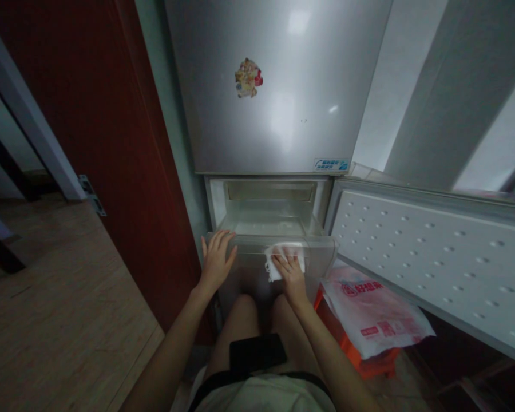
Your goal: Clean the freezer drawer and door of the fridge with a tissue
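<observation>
A clear freezer drawer point(249, 264) is pulled out from the lower compartment in front of my knees. My left hand point(217, 258) rests at the left end of its top rim, fingers stretched and spread. Against the drawer's front panel, right of its middle, my right hand point(290, 271) presses a white cloth point(298, 252) with extended fingers. Part of the cloth is hidden beneath those fingers.
The freezer door point(416, 246) stands open to the right. Below it, a white plastic bag with red print point(377, 312) lies over an orange stool point(369, 360). A dark flat object point(257, 351) sits on my lap. A brown wooden door point(124, 149) is at the left.
</observation>
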Motion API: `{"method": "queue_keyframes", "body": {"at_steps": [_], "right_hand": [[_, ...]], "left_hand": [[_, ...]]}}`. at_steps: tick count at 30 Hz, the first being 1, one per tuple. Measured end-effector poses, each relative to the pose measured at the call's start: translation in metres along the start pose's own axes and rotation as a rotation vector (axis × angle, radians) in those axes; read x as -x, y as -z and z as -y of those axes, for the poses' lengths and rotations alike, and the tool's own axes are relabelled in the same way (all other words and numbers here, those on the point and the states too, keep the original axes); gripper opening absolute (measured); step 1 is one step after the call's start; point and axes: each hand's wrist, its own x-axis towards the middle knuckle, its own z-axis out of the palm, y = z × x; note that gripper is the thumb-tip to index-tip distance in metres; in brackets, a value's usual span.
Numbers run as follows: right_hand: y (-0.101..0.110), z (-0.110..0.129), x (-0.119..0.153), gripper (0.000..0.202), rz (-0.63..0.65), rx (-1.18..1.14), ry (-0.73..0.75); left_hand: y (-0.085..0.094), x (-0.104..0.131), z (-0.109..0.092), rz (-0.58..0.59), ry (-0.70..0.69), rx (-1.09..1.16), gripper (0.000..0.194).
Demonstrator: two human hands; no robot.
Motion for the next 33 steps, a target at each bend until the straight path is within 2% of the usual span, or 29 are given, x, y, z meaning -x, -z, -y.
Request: {"method": "queue_keyframes", "body": {"at_steps": [4, 9, 15, 21, 24, 30, 33], "right_hand": [[0.004, -0.007, 0.014, 0.058, -0.084, -0.019, -0.052], [-0.011, -0.013, 0.022, 0.066, -0.141, -0.035, -0.083], [-0.027, -0.013, 0.044, 0.067, -0.130, -0.035, -0.105], [-0.022, -0.003, 0.077, 0.060, -0.096, -0.085, -0.080], [-0.017, 0.001, 0.073, 0.060, -0.099, -0.117, -0.096], [-0.020, -0.002, 0.035, 0.069, -0.142, -0.126, -0.122], [-0.026, -0.008, 0.037, 0.069, -0.137, -0.111, -0.112]], "left_hand": [[0.001, 0.001, 0.000, -0.002, -0.003, -0.005, 0.037], [0.000, 0.002, 0.000, -0.007, -0.007, -0.015, 0.037], [0.000, 0.001, 0.000, -0.004, -0.001, -0.004, 0.036], [0.000, 0.001, 0.001, 0.002, -0.001, -0.001, 0.036], [0.000, 0.001, 0.000, 0.001, 0.001, -0.003, 0.036], [0.001, 0.001, -0.001, 0.000, 0.001, -0.017, 0.036], [0.001, 0.001, -0.001, 0.001, 0.001, -0.015, 0.036]]}}
